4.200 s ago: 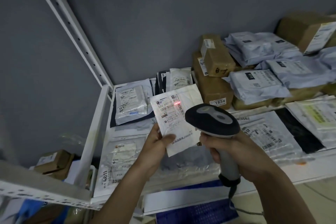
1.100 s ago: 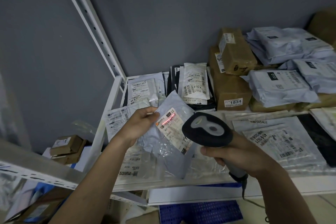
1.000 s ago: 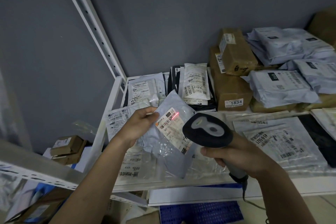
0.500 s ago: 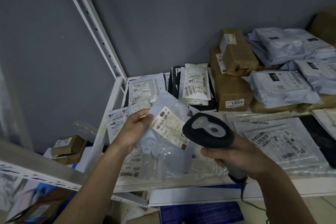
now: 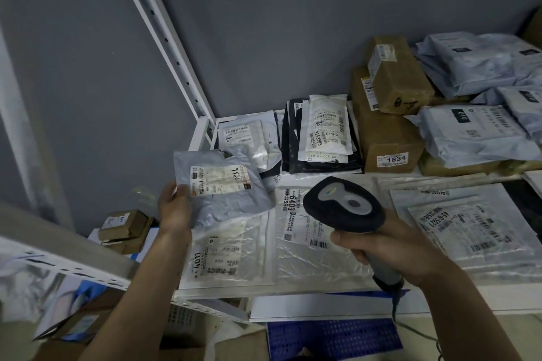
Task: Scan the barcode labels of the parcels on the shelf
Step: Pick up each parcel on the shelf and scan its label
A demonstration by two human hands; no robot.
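My left hand (image 5: 175, 206) grips a small grey poly-bag parcel (image 5: 231, 193) by its left edge, above the shelf's front left corner, its white barcode label (image 5: 219, 180) facing up. My right hand (image 5: 390, 246) grips the handle of a black and grey barcode scanner (image 5: 343, 204), whose head hangs over the flat bag parcel marked 6403 (image 5: 313, 231). No red scan light shows on any label. More flat bag parcels lie on the white shelf (image 5: 337, 306): one marked 4011 (image 5: 227, 252) and one at the right (image 5: 466, 226).
Brown cartons (image 5: 387, 132) and grey bags (image 5: 475, 132) are stacked at the back right, black and white mailers (image 5: 322, 135) at the back middle. A white upright post (image 5: 164, 29) rises at the left. Small cartons (image 5: 123, 227) lie lower left, a blue crate (image 5: 334, 338) below.
The red scan light has gone off the label. My left hand has carried the grey parcel leftwards and turned it, uncovering the 6403 parcel. The scanner has hardly moved.
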